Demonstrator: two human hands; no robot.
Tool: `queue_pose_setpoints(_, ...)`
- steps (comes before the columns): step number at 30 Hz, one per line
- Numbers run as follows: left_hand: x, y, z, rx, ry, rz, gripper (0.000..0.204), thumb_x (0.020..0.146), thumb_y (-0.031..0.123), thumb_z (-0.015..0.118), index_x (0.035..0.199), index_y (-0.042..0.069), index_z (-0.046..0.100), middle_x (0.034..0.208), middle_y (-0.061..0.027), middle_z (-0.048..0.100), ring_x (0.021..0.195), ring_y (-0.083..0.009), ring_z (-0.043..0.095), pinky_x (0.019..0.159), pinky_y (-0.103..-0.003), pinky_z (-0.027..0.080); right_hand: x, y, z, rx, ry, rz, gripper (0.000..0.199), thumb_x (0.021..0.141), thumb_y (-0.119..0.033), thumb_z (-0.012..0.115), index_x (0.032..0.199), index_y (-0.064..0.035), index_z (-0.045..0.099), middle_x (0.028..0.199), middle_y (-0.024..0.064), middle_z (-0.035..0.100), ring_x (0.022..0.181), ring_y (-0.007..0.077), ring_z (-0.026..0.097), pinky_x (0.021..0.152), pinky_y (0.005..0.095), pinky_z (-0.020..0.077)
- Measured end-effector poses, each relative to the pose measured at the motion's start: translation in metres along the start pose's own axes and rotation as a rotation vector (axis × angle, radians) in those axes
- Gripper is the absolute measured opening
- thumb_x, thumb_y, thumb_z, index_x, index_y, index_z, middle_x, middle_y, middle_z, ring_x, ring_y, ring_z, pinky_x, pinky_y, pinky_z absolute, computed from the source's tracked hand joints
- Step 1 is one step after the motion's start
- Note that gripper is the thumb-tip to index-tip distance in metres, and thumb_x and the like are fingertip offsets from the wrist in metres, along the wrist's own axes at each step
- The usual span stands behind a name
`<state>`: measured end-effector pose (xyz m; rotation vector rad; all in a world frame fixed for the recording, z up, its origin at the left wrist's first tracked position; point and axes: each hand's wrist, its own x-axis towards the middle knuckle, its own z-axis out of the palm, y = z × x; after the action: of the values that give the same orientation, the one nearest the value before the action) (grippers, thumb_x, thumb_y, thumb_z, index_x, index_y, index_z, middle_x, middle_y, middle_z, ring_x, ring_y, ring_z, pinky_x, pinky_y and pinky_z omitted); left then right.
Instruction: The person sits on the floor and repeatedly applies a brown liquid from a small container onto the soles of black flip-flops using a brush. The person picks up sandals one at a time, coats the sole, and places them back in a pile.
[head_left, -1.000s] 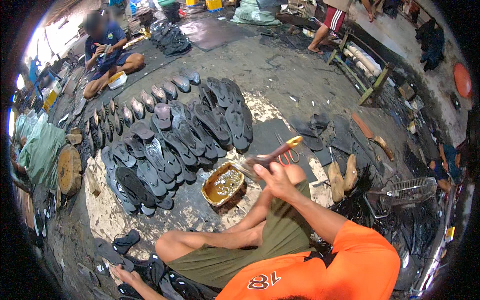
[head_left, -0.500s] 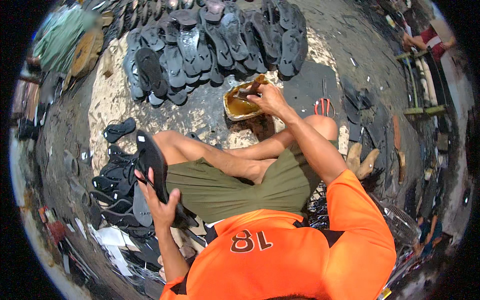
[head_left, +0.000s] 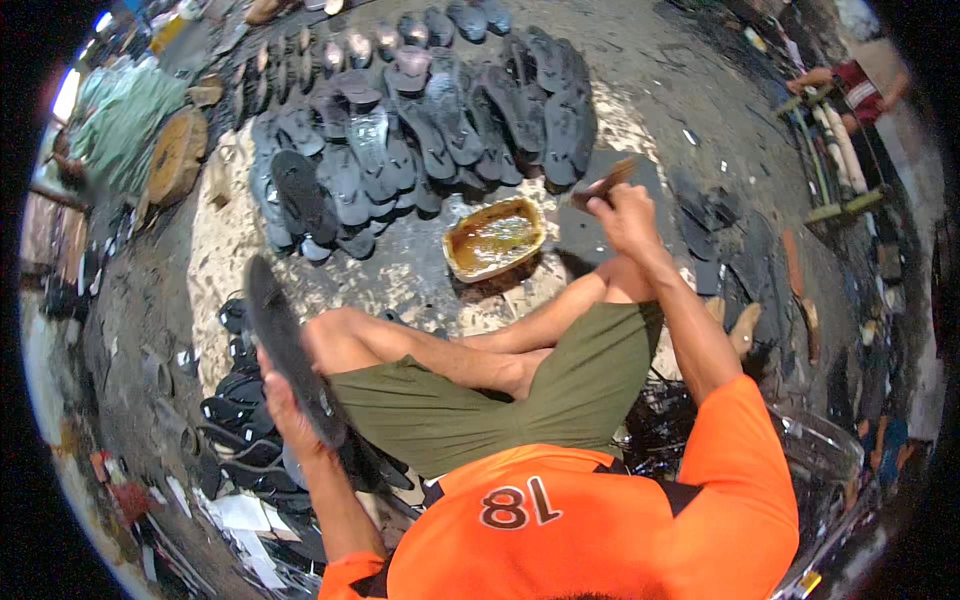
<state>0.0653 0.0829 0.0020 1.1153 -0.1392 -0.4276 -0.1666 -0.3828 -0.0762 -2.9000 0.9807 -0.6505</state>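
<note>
Person in orange shirt sitting cross-legged on the ground, glue tray (head_left: 494,238) as landmark, lying just beyond the knees. Right hand (head_left: 622,215) closing around a brush (head_left: 603,182), hovering just right of the tray, bristle end pointing up and away. Left hand (head_left: 288,400) gripping a black rubber sole (head_left: 285,345), lifting it edge-on, well left of and nearer than the tray, above a heap of black sandals (head_left: 235,440). Rows of dark soles (head_left: 420,130) lying spread out beyond the tray.
</note>
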Motion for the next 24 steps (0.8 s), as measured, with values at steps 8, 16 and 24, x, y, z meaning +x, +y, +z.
queue_pose_setpoints(8, -0.011, -0.046, 0.137, -0.423, -0.157, -0.405, 0.044, 0.102, 0.048, 0.042, 0.129, 0.014, 0.052, 0.116, -0.0077, 0.063, 0.090, -0.0208, 0.066, 0.070, -0.035, 0.059, 0.023, -0.226, -0.078, 1.387, -0.010, 0.194, 0.034, 0.090, -0.023, 0.068, 0.117, -0.0035, 0.059, 0.108, 0.0112, 0.064, 0.102, 0.0223, 0.060, 0.091, 0.0370, 0.0467)
queue_pose_setpoints(16, -0.011, -0.055, 0.125, -0.266, -0.402, -0.353, 0.049, 0.102, 0.047, 0.042, 0.131, 0.009, 0.051, 0.114, -0.0066, 0.062, 0.093, -0.0201, 0.063, 0.079, -0.035, 0.055, -0.012, -0.227, -0.081, 1.385, 0.037, 0.136, 0.035, 0.093, -0.023, 0.065, 0.118, -0.0011, 0.056, 0.111, 0.0163, 0.062, 0.106, 0.0291, 0.061, 0.094, 0.0391, 0.0460)
queue_pose_setpoints(24, -0.014, -0.082, 0.094, -0.343, -0.356, -0.226, 0.060, 0.097, 0.047, 0.050, 0.146, 0.019, 0.030, 0.132, -0.0147, 0.049, 0.103, -0.0308, 0.060, 0.071, -0.043, 0.058, -0.007, -0.201, -0.077, 1.473, 0.048, 0.268, 0.041, 0.095, -0.026, 0.065, 0.124, -0.0002, 0.052, 0.111, 0.0088, 0.061, 0.107, 0.0159, 0.055, 0.096, 0.0333, 0.0437)
